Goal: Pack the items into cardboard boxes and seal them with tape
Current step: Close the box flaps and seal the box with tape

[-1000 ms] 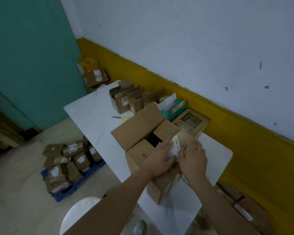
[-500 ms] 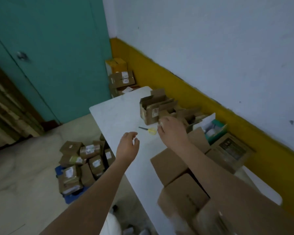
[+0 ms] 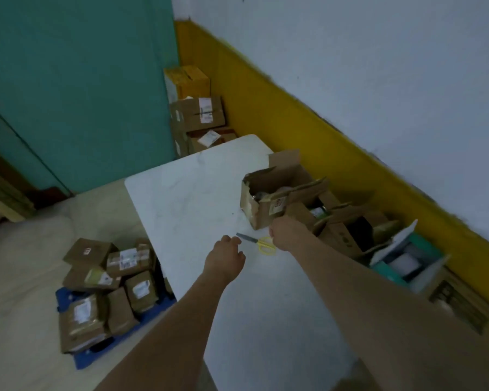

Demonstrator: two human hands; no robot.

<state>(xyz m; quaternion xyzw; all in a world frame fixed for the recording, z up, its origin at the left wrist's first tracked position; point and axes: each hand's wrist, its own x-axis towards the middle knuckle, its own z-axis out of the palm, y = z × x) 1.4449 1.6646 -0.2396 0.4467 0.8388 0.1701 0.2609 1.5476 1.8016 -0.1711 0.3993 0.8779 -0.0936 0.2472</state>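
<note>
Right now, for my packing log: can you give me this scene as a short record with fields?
left hand: loosely curled, holds nothing, over the table
right hand: curled at a box flap; grip unclear
scissors: yellow handles, flat on table between the hands
open box: on the table near the wall, flaps up
parcels: taped, piled on the floor beside the table

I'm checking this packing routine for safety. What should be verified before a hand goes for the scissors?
1. Scissors lie free on the table: ok.
2. Left hand empty: ok.
3. Right hand empty: cannot tell, its fingers are out of sight beside the open cardboard box.
4. Open cardboard box clear of the scissors: ok.
5. Tape in view: not ok.
</note>
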